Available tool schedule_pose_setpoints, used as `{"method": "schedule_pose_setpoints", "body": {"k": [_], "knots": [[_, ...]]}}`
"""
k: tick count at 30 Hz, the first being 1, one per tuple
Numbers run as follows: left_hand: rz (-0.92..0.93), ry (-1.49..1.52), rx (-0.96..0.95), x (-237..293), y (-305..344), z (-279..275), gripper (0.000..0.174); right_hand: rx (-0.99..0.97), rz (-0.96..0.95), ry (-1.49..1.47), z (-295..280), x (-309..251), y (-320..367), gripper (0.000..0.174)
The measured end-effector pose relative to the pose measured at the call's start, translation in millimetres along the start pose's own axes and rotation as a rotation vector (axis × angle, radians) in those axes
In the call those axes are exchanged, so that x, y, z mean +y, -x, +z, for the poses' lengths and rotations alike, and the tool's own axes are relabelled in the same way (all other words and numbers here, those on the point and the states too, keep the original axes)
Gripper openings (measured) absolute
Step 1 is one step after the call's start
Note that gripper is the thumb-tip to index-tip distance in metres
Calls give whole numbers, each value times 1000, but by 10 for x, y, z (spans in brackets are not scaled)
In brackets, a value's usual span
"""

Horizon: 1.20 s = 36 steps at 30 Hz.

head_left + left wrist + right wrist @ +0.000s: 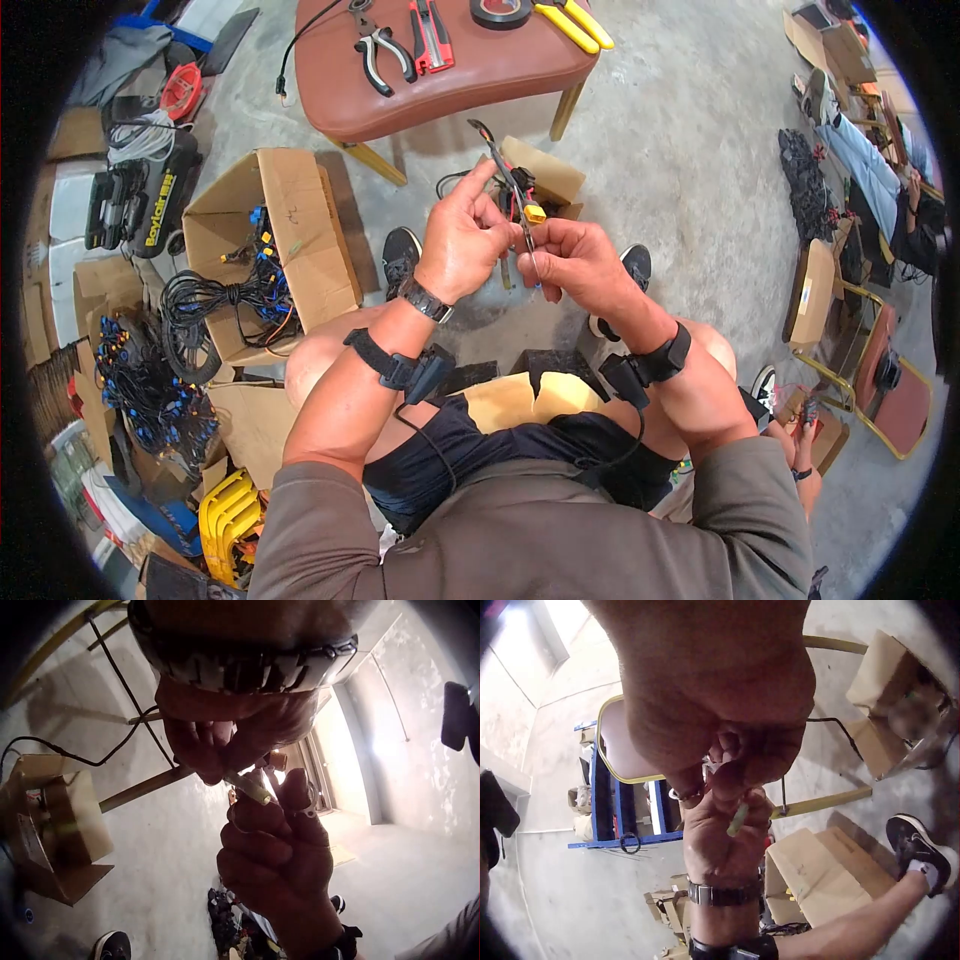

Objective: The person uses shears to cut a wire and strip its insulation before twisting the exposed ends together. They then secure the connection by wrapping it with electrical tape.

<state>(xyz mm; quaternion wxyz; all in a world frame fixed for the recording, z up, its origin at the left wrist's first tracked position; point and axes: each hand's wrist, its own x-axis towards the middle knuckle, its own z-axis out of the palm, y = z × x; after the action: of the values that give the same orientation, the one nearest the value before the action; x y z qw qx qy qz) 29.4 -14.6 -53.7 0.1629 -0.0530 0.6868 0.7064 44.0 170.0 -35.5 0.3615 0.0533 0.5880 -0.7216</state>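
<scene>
Over the floor in front of the knees, both hands meet at a dark cable (508,172) with a yellow connector (535,213). My left hand (465,235) pinches the work between thumb and fingers, its index finger stretched along the cable. From the right side my right hand (575,260) pinches the near end, where thin strands show. A small pale yellow-green piece (253,787) sticks out between the fingertips in the left wrist view; the right wrist view shows this piece (738,820) below the right fingers. The fingers hide most of the join.
Ahead stands a brown padded seat (450,100) bearing pliers (385,55), a red utility knife (432,40), black tape (500,10) and a yellow-handled tool (572,25). Cables fill a cardboard box (310,230) at the left. A small open box (545,165) lies beyond the hands.
</scene>
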Motion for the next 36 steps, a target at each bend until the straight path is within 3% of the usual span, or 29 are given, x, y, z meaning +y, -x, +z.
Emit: {"method": "schedule_pose_setpoints", "body": {"k": [6, 12, 14, 18, 30, 36], "knots": [[-74, 82, -27, 69, 0, -28, 75, -55, -30, -24, -38, -1, -5, 22], [-44, 388, -176, 56, -49, -86, 36, -147, -54, -90, -95, -8, -15, 25], [-124, 551, -121, 100, -40, -67, 31, -172, -44, -98, -100, -2, -3, 26], [-180, 613, -35, 123, -66, -68, 38, -196, -25, -116, -83, 13, -2, 26], [-10, 779, -54, 183, -44, -43, 22, -329, -55, -293, -64, -51, 34, 33], [-9, 734, -36, 272, -45, -50, 28, -378, -45, -380, -21, -118, 33, 37]]}}
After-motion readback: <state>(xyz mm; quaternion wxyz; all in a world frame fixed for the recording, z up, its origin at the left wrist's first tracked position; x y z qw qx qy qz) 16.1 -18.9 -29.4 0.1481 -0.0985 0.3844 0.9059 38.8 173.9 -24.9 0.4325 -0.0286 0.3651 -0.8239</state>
